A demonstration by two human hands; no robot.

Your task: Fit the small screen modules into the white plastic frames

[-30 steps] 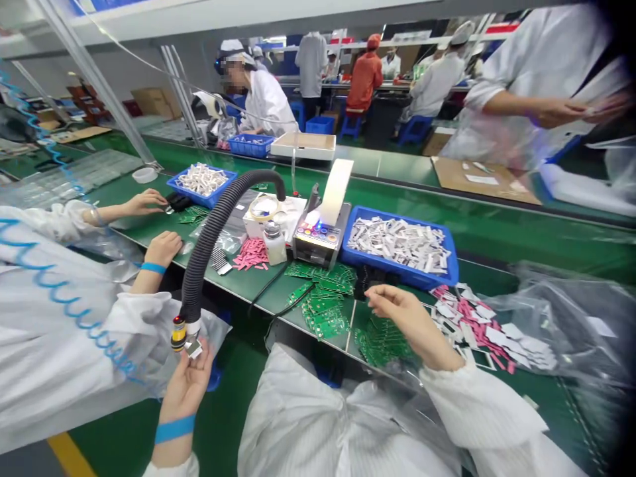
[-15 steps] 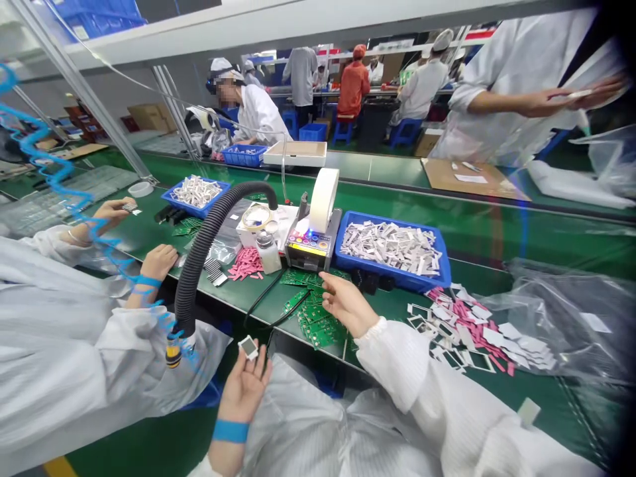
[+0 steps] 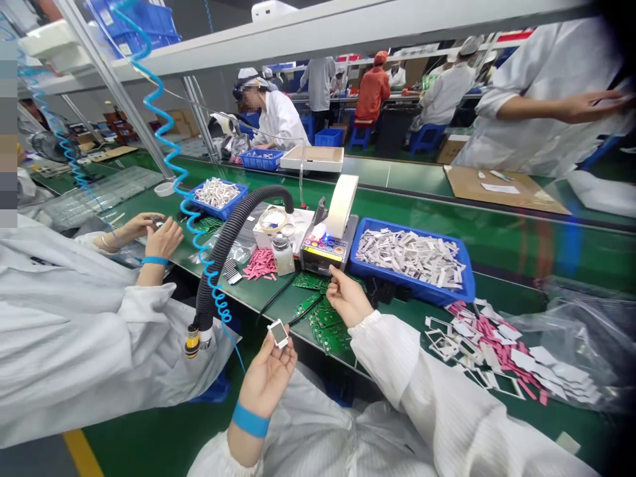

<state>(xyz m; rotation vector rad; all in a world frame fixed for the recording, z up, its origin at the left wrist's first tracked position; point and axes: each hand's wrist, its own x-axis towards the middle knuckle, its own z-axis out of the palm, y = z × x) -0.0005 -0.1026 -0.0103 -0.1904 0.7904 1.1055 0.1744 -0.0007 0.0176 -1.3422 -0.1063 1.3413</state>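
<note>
Head view: our left grip (image 3: 267, 383) pinches a small white-framed part (image 3: 278, 333), our right grip (image 3: 346, 299) loosely spread and free beside green circuit boards (image 3: 325, 326).

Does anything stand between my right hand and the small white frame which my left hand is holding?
Nothing visible does. Only open air separates the right hand from the small white frame in the left hand. A thin black cable lies lower, on the bench, not in the way.

The head-worn camera looks forward and down from close above the person's left hand (image 3: 268, 381) and right hand (image 3: 346, 299), facing across the green table (image 3: 497, 260) toward a seated worker (image 3: 281, 122) farther off.
</note>
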